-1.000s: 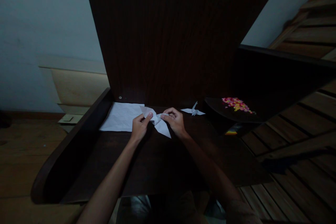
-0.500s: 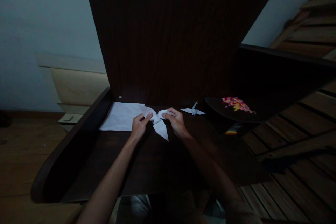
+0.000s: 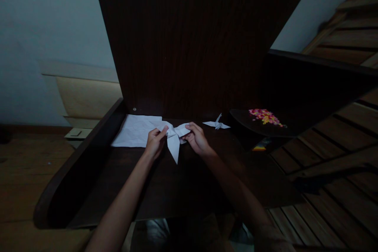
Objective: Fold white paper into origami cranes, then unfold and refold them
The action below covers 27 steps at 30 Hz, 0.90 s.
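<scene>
A folded white paper figure (image 3: 174, 141), an origami piece with pointed flaps, is held between my two hands above the dark desk. My left hand (image 3: 155, 141) pinches its left side, thumb on top. On the right flap, my right hand (image 3: 197, 138) closes with thumb above and fingers beneath. One long pointed flap hangs down toward me between the hands. White paper sheets (image 3: 130, 130) lie flat behind and left of my left hand. To the right of my right hand stands a finished-looking white paper crane (image 3: 217, 125) with spread wings.
On a dark corner shelf (image 3: 240, 120) at the right lies a pile of small pink, red and yellow pieces (image 3: 265, 117). A raised side panel (image 3: 76, 165) edges the desk on the left, and a tall dark back panel (image 3: 189, 47) rises behind it.
The paper figure has turned in my hands: its long flap now points more straight down and its right flap has spread open. My right hand's grip has shifted onto that flap.
</scene>
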### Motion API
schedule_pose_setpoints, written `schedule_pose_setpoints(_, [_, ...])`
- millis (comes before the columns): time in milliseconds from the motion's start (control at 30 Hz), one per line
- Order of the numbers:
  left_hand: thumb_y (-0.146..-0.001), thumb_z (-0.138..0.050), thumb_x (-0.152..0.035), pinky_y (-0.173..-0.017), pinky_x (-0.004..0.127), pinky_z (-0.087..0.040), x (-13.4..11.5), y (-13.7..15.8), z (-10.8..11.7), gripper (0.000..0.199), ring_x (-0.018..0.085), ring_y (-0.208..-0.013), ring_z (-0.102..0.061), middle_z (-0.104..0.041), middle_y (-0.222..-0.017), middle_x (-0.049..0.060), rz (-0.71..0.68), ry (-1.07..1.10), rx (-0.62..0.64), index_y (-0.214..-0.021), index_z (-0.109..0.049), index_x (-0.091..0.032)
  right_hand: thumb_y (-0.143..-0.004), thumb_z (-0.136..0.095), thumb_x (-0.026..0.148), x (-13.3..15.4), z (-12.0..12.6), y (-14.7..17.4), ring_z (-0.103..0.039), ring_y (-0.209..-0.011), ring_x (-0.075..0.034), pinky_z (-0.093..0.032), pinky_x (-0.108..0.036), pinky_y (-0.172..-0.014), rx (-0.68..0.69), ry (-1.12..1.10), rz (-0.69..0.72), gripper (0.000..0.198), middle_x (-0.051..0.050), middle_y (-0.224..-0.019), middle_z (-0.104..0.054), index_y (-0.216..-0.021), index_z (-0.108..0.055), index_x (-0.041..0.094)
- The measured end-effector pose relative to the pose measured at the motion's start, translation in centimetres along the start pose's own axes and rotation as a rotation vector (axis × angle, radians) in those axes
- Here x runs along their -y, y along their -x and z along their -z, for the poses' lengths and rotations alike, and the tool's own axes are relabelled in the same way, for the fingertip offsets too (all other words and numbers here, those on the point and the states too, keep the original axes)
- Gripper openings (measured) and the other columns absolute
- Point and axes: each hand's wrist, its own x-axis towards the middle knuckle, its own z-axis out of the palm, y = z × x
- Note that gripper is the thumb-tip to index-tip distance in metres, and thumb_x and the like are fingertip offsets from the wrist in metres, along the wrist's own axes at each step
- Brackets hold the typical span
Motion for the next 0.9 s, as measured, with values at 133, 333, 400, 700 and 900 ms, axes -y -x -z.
schedule_pose_setpoints(133, [-0.057, -0.082, -0.043, -0.073, 0.034, -0.053, -0.6, 0.2, 0.0, 0.035, 0.022, -0.076, -0.067, -0.066, -0.064, 0.004, 0.033, 0.068, 0.039, -0.064, -0.062, -0.016, -0.070, -0.063, 0.033, -0.7, 0.0, 0.0, -0.063, -0.062, -0.016, -0.050, -0.026, -0.050, 0.045, -0.045, -0.113, 0.020, -0.001, -0.067, -0.063, -0.069, -0.047, 0.021])
schedule_pose_setpoints(333, [-0.061, -0.079, -0.047, -0.076, 0.033, -0.052, -0.3, -0.3, 0.2, 0.037, 0.022, -0.083, -0.067, -0.069, -0.073, 0.006, 0.008, 0.032, -0.015, -0.070, -0.062, -0.016, -0.058, -0.078, 0.027, -0.4, 0.0, 0.2, -0.062, -0.060, -0.013, -0.053, -0.024, -0.050, -0.022, -0.070, -0.087, 0.029, 0.002, -0.069, -0.063, -0.069, -0.052, 0.020])
schedule_pose_setpoints(400, [-0.062, -0.079, -0.045, -0.076, 0.029, -0.051, 0.0, -0.8, 0.3, 0.038, 0.019, -0.085, -0.066, -0.070, -0.082, 0.006, -0.033, 0.010, -0.067, -0.080, -0.064, -0.015, -0.055, -0.081, 0.029, 0.0, 0.1, 0.2, -0.063, -0.060, -0.013, -0.056, -0.024, -0.050, -0.081, 0.002, -0.022, 0.032, 0.002, -0.070, -0.064, -0.070, -0.055, 0.019])
schedule_pose_setpoints(700, [-0.067, -0.078, -0.032, -0.076, 0.028, -0.053, 0.6, -0.3, 0.4, 0.050, 0.015, -0.092, -0.062, -0.058, -0.111, 0.007, -0.406, -0.251, -0.101, -0.108, -0.050, -0.022, -0.056, -0.081, 0.037, 1.4, -0.3, 0.2, -0.065, -0.061, -0.015, -0.061, -0.030, -0.052, -0.228, 0.200, 0.157, 0.030, -0.001, -0.070, -0.067, -0.070, -0.066, 0.015])
schedule_pose_setpoints(900, [-0.074, -0.072, -0.022, -0.075, 0.031, -0.052, 0.8, 0.4, 0.4, 0.038, 0.017, -0.090, -0.059, -0.056, -0.105, 0.007, -0.741, -0.797, -0.093, -0.107, -0.054, -0.019, -0.063, -0.076, 0.042, 1.8, -0.5, 0.6, -0.068, -0.066, -0.019, -0.062, -0.034, -0.056, -0.191, 0.309, 0.192, 0.033, -0.005, -0.079, -0.071, -0.079, -0.071, 0.014])
